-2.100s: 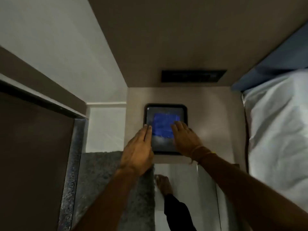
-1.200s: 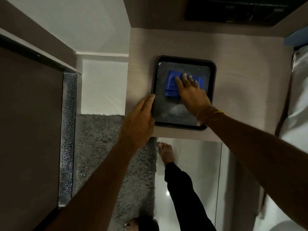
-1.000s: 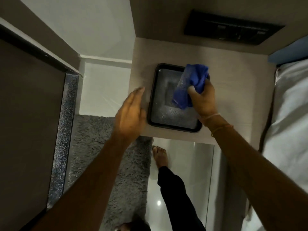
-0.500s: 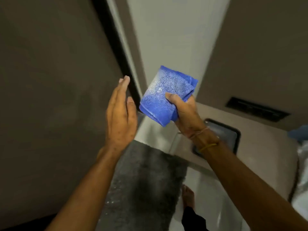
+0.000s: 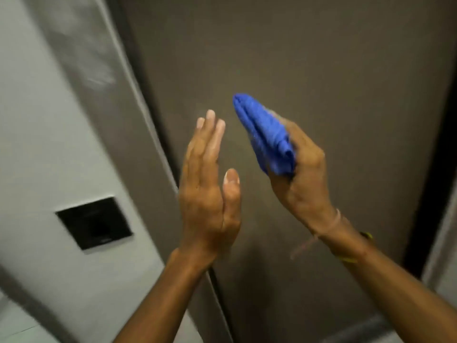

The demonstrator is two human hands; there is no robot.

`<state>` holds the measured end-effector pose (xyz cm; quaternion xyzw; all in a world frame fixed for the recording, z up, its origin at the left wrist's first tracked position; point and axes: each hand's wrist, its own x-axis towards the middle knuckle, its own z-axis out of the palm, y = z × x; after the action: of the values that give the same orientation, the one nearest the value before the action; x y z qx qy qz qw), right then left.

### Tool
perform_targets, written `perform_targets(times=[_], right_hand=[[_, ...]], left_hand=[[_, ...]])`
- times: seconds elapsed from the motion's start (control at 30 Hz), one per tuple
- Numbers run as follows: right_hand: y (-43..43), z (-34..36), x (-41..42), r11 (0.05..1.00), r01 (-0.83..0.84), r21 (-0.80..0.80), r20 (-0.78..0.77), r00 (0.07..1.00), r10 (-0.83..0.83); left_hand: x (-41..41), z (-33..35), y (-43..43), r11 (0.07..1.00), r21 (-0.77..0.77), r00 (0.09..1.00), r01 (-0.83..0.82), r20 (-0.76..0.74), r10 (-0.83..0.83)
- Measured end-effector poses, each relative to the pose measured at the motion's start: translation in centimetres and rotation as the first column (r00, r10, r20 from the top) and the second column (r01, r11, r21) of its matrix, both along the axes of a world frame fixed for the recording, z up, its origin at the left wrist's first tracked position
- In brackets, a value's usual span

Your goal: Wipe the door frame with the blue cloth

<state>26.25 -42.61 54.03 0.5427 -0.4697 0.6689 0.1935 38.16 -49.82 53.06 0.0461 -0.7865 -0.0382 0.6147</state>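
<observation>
My right hand (image 5: 304,174) grips the folded blue cloth (image 5: 265,134), which sticks up and to the left from my fist, in front of the brown door (image 5: 309,60). My left hand (image 5: 209,184) is raised flat beside it, fingers together and straight, holding nothing. The grey door frame (image 5: 99,78) runs diagonally on the left, with a dark gap between it and the door. The frame's other side (image 5: 437,219) shows at the right edge. Neither hand nor the cloth touches the frame. The picture is blurred by motion.
A black square switch plate (image 5: 95,222) sits on the pale wall (image 5: 29,134) left of the frame. A strip of floor shows at the bottom left corner.
My right hand lifted the blue cloth out of the black tray on the table. My view swung left and up from the table to the door, and both hands rose with it.
</observation>
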Motion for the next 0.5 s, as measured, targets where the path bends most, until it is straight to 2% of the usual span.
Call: perform_targets(times=[0.1,0.17,0.3,0.4,0.5], right_hand=[[-2.5,2.4,3.4,0.995,-0.002,-0.1,-0.258,0.966,-0.024],[-3.5,3.4,4.6,0.99,0.041,-0.134,-0.358,0.93,-0.087],[-5.6,5.9,6.6,0.979,0.114,-0.17,-0.437,0.882,-0.178],[-6.9,7.0,7.6,0.961,0.196,-0.193,-0.498,0.825,-0.268],[-8.5,7.7,8.2,0.924,0.297,-0.24,-0.566,0.731,-0.382]], left_hand=[[5.5,2.5,-3.4,0.969,-0.154,0.981,-0.192,-0.054,0.186],[7.8,3.4,-5.3,0.933,-0.156,0.946,-0.324,-0.084,0.314],[10.5,6.1,-8.7,0.848,0.029,0.841,-0.53,-0.112,0.529],[11.2,8.7,-11.4,0.779,-0.006,0.778,-0.627,-0.048,0.626],[11.6,11.3,-13.9,0.711,-0.082,0.713,-0.698,0.009,0.701]])
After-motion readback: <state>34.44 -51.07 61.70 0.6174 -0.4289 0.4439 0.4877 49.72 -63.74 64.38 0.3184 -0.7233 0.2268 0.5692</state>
